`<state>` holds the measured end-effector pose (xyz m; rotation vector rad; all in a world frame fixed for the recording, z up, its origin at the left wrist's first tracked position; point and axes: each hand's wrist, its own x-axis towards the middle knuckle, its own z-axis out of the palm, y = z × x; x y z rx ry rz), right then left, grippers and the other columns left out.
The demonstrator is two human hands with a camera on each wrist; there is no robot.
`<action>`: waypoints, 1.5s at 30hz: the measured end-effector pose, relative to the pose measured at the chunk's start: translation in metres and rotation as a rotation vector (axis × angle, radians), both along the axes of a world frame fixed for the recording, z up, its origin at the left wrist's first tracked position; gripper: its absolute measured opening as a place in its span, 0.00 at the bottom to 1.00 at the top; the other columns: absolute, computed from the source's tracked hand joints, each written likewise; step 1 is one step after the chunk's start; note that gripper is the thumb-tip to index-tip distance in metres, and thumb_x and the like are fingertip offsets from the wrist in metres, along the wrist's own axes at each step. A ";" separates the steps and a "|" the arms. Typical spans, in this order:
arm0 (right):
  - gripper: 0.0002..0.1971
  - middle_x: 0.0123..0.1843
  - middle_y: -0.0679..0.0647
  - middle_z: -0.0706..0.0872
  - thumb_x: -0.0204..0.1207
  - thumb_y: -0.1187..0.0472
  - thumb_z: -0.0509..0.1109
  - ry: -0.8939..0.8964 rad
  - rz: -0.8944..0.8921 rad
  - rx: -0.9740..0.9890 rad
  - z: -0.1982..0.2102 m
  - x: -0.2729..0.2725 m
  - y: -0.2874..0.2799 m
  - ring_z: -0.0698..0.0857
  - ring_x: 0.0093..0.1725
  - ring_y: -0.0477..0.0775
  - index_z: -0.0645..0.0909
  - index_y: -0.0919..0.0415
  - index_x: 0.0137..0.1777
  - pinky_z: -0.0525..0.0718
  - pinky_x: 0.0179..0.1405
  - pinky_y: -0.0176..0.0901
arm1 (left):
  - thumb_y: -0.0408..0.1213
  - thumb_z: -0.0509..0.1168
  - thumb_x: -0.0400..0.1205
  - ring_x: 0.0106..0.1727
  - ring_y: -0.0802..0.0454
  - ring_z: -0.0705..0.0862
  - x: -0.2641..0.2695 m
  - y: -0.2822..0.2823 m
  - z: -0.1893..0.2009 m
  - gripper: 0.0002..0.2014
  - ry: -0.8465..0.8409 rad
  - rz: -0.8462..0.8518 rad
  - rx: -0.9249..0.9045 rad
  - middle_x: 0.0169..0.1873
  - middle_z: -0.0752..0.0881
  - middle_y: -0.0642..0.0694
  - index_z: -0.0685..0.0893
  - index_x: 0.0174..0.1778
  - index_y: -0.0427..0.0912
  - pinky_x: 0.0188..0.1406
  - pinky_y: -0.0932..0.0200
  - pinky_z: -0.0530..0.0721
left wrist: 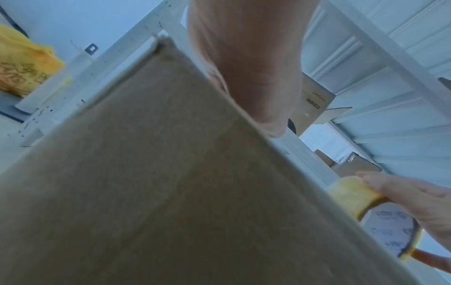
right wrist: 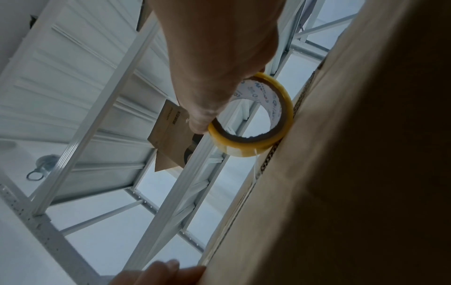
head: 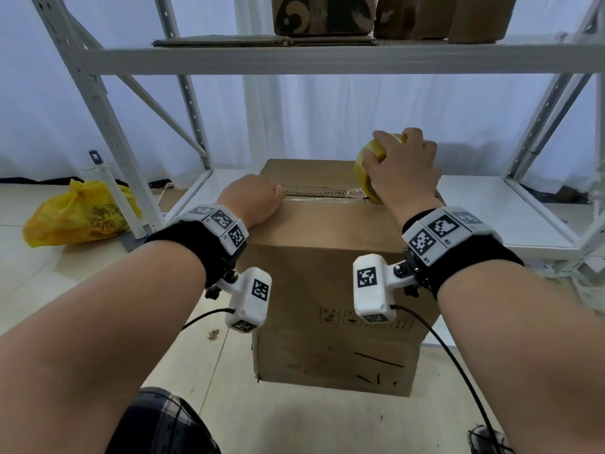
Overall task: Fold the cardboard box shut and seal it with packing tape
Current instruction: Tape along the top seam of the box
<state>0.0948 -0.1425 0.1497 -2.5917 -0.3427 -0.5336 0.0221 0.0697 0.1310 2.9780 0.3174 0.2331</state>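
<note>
cardboard box (head: 330, 290) stands on the floor (head: 82, 290), centre of view, just near of a white metal rack (head: 108, 103); top flaps folded down, seam running left-right across the top

right hand (head: 404, 168) clamped round the tape roll (head: 368, 165), fingers curled over its outer face; roll stands on edge at the right end of the seam, touching the box top. A short clear strip looks laid along the seam left of the roll, hard to tell how far

left hand (head: 253, 199) rests on the left end of the seam, fingers curled under, looks to be pressing the flap or the tape end down; cannot tell if it pinches anything, fingertips hidden

handling, judged: box is stiff corrugated board, light-looking, flaps springy so they need holding flat near the seam; used and scuffed, corners soft. Roll is rigid, light, slick on the outside; best held round the rim as now, thumb side free to let it turn. Tape is thin, sticky, wrinkles easily

around: yellow plastic bag (head: 78, 214) on floor far left beside the rack post; more cartons (head: 324, 14) on the upper shelf; low shelf behind the box. Wrist camera cables hang near the box front, could snag. Nothing lies on the seam itself
</note>
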 end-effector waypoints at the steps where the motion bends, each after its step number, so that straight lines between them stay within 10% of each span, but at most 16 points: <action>1: 0.22 0.76 0.57 0.64 0.82 0.45 0.55 0.006 -0.005 0.011 0.001 0.002 -0.003 0.63 0.74 0.64 0.68 0.43 0.77 0.69 0.66 0.65 | 0.41 0.47 0.85 0.36 0.44 0.76 0.001 -0.002 0.001 0.22 0.008 -0.006 0.007 0.29 0.75 0.42 0.71 0.26 0.39 0.41 0.55 0.71; 6: 0.26 0.74 0.57 0.63 0.78 0.40 0.61 0.036 0.004 0.080 -0.002 0.009 -0.009 0.63 0.73 0.65 0.69 0.44 0.75 0.73 0.65 0.65 | 0.40 0.46 0.86 0.41 0.43 0.78 0.008 -0.024 0.003 0.22 0.079 -0.105 0.024 0.34 0.79 0.40 0.75 0.30 0.37 0.45 0.54 0.73; 12: 0.28 0.71 0.57 0.63 0.73 0.41 0.67 0.046 0.004 0.082 -0.001 0.014 -0.008 0.65 0.70 0.66 0.68 0.45 0.71 0.75 0.58 0.60 | 0.40 0.45 0.89 0.76 0.45 0.70 0.015 -0.058 -0.004 0.22 0.111 -0.282 -0.044 0.78 0.70 0.42 0.77 0.71 0.35 0.73 0.58 0.64; 16: 0.27 0.69 0.57 0.63 0.71 0.42 0.67 0.054 -0.025 0.071 0.001 0.013 -0.005 0.65 0.69 0.66 0.68 0.46 0.69 0.75 0.57 0.60 | 0.45 0.44 0.89 0.70 0.44 0.76 0.019 -0.036 -0.004 0.23 0.110 -0.242 -0.086 0.71 0.78 0.43 0.80 0.68 0.41 0.69 0.55 0.69; 19: 0.30 0.70 0.57 0.63 0.70 0.41 0.69 0.066 -0.050 0.107 0.002 0.011 -0.004 0.65 0.69 0.65 0.67 0.48 0.69 0.74 0.58 0.61 | 0.46 0.50 0.87 0.45 0.41 0.82 0.018 -0.014 -0.003 0.23 -0.034 -0.042 -0.067 0.34 0.83 0.41 0.83 0.38 0.35 0.43 0.55 0.75; 21: 0.34 0.71 0.57 0.64 0.68 0.41 0.70 0.060 -0.064 0.160 0.002 0.011 -0.006 0.65 0.70 0.64 0.66 0.52 0.71 0.75 0.59 0.61 | 0.45 0.51 0.86 0.42 0.41 0.82 0.014 -0.008 -0.002 0.21 -0.074 0.018 0.010 0.29 0.78 0.43 0.80 0.34 0.36 0.38 0.56 0.73; 25: 0.37 0.71 0.57 0.65 0.67 0.37 0.72 0.103 -0.027 0.257 0.000 0.014 -0.013 0.64 0.72 0.63 0.65 0.51 0.72 0.73 0.62 0.59 | 0.50 0.51 0.85 0.56 0.42 0.82 0.013 -0.023 -0.003 0.21 0.052 -0.035 0.124 0.54 0.85 0.41 0.80 0.63 0.42 0.51 0.53 0.76; 29: 0.36 0.71 0.58 0.64 0.68 0.34 0.71 0.180 0.026 0.441 0.000 0.017 -0.016 0.67 0.72 0.64 0.65 0.47 0.72 0.72 0.64 0.54 | 0.53 0.42 0.87 0.82 0.39 0.55 0.020 -0.047 -0.011 0.31 0.271 -0.128 0.097 0.81 0.56 0.34 0.55 0.82 0.37 0.79 0.46 0.55; 40: 0.44 0.69 0.56 0.72 0.63 0.36 0.76 0.313 -0.010 0.770 -0.002 0.024 -0.014 0.76 0.56 0.54 0.62 0.51 0.74 0.79 0.57 0.51 | 0.53 0.42 0.88 0.84 0.52 0.42 0.026 -0.066 -0.007 0.31 0.342 -0.299 -0.005 0.84 0.43 0.45 0.44 0.84 0.41 0.81 0.57 0.41; 45: 0.41 0.68 0.55 0.69 0.63 0.39 0.77 0.135 0.047 0.603 0.019 0.020 0.000 0.73 0.62 0.56 0.63 0.48 0.73 0.73 0.56 0.47 | 0.54 0.44 0.88 0.84 0.53 0.43 0.026 -0.067 -0.006 0.32 0.335 -0.283 -0.015 0.84 0.43 0.44 0.43 0.84 0.41 0.80 0.58 0.42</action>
